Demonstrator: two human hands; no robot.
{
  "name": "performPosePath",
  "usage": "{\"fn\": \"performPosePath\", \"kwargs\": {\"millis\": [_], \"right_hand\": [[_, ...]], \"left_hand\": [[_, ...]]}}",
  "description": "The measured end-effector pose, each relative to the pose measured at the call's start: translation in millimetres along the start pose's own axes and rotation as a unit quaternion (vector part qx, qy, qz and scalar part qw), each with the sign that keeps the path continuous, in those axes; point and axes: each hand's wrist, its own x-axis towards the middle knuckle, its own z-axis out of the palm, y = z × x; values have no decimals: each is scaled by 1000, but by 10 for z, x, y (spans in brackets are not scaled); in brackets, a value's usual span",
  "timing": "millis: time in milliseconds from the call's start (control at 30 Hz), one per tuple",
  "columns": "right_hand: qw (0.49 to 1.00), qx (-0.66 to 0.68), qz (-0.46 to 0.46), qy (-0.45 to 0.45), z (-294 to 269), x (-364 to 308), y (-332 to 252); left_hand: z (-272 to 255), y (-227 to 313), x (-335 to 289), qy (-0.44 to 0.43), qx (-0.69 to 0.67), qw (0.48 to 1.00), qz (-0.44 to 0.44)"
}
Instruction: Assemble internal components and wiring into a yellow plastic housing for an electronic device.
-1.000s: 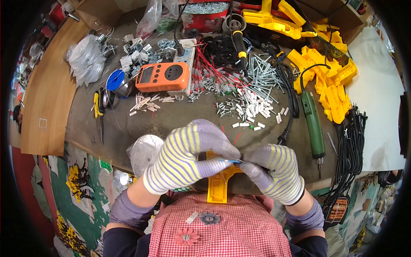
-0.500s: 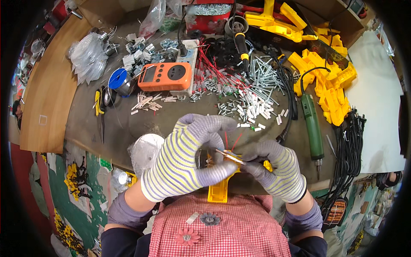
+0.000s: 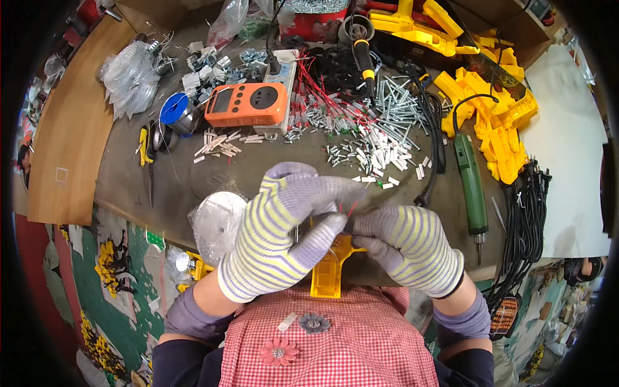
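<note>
Both my hands wear grey gloves striped in yellow and purple. They meet close together over a yellow plastic housing at the table's front edge. My left hand is bent over the housing, thumb and fingers drawn together in a pinch; what they hold is hidden. Facing it, my right hand has its fingertips pressed together, their contents out of sight. A thin red wire shows between the two hands. Under my left hand the housing's far part is mostly covered.
Behind my hands lie white sleeves, screws and an orange multimeter. A green electric screwdriver and black cords are at right. Yellow housings pile up beyond. A plastic-wrapped disc sits left of my hand.
My hands have drawn closer together, the right one shifting left. A thin pale stick between their fingers has gone out of sight. The view has tilted slightly.
</note>
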Motion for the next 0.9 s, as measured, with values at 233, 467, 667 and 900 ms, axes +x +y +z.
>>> {"fn": "performPosePath", "kwargs": {"millis": [233,467,667,900], "right_hand": [[994,29,77,76,28,-80,240],[984,-20,157,85,371,214,160],[986,-15,134,94,290,-81,83],[983,-135,35,120,552,-135,-67]], "left_hand": [[-611,29,-371,-151,5,982,-109],[141,-67,-490,-40,352,930,102],[123,-112,-395,-21,235,972,13],[2,-190,-293,-28,63,994,-81]]}}
